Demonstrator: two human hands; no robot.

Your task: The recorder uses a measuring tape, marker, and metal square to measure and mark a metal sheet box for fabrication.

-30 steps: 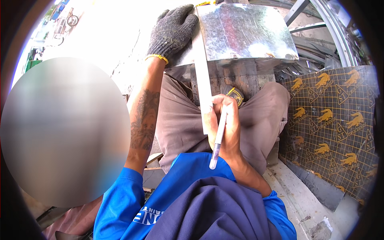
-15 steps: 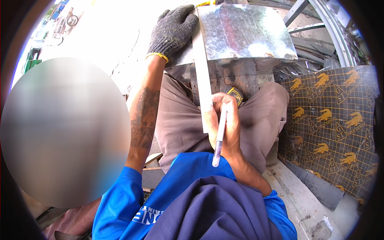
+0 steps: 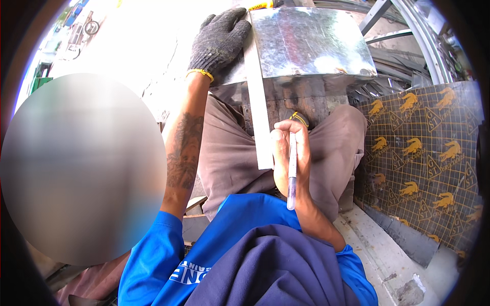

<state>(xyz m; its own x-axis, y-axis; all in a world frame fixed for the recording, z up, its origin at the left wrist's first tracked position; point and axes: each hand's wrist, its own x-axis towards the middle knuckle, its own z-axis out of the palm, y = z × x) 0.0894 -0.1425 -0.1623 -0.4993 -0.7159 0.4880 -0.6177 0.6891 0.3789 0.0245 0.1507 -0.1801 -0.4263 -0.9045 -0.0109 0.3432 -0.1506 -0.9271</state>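
My left hand, in a dark grey knitted glove, lies flat with fingers stretched along the left side of a long pale straightedge, pressing at its far part. Beneath is a shiny metal sheet, its near edge bent down. My bare right hand is closed around a clear-barrelled pen, just right of the straightedge's near end. The pen's writing tip is hidden by my fingers. Beyond that hand, a black and yellow tape measure shows partly between my knees.
A worn wooden block supports the sheet. At the far edge lies a yellow and black tool, partly out of view. Right of me stands a dark printed board; metal strips and a steel frame are behind it. A blurred round patch covers the left.
My right hand has shifted slightly right, away from the straightedge, and the pen stands straighter in it. The tape measure is more covered now. My left hand has barely moved.
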